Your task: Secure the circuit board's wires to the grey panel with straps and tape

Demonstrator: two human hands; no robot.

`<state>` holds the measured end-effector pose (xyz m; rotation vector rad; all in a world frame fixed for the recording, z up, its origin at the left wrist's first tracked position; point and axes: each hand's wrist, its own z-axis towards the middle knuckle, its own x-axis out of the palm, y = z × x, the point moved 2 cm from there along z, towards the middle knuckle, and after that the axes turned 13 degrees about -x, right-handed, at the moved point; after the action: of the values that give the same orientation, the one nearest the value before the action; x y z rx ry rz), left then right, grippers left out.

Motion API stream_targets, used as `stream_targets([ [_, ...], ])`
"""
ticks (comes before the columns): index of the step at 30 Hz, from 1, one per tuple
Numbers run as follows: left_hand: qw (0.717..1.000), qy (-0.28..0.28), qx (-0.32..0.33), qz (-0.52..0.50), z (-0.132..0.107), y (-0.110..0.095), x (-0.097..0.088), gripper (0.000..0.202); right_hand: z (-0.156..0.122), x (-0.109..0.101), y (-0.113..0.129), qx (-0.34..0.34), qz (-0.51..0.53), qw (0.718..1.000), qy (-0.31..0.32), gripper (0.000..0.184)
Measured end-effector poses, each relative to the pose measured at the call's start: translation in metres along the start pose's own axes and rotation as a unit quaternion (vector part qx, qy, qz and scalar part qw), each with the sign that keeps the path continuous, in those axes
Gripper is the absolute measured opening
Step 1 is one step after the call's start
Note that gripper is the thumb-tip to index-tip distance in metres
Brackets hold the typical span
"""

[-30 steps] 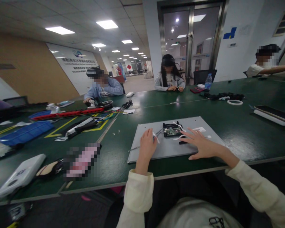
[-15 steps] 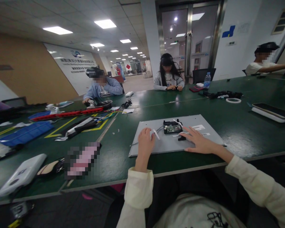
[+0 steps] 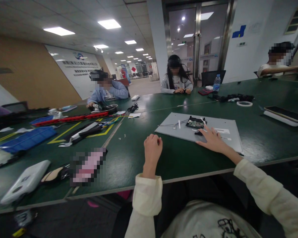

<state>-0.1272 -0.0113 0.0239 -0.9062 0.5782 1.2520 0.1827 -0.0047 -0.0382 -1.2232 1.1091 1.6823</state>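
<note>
One blue tray [image 3: 27, 140] lies left, one bottle [image 3: 217, 83] across our green table [image 3: 129, 158] | grey panel [image 3: 218, 123] with circuit board [image 3: 195, 123] lies ahead-right | our right hand [image 3: 213, 140], spread wide, gripping nothing, overlaps its near edge | our left hand [image 3: 153, 147] curls closed nearby, nothing showing inside

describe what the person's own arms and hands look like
The left sleeve and right sleeve are long and cream-coloured, the left with a broad cuff that looks folded back. The left hand and right hand are bare, with no gloves or cables visible.

Head-worn view, facing forward, down across table [image 3: 129, 150]
</note>
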Motion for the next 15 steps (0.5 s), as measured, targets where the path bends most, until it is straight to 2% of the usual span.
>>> stream_targets([
  [7, 1.000, 0.023, -0.003, -0.009, -0.002, -0.001, -0.002, 0.021, 0.009, 0.003, -0.035, 0.118, 0.007, 0.993, -0.001, 0.086],
  [15, 0.999, 0.035, -0.002, -0.020, -0.003, -0.002, -0.002, 0.022, 0.021, 0.009, -0.071, 0.261, 0.012, 0.964, -0.042, 0.088],
])
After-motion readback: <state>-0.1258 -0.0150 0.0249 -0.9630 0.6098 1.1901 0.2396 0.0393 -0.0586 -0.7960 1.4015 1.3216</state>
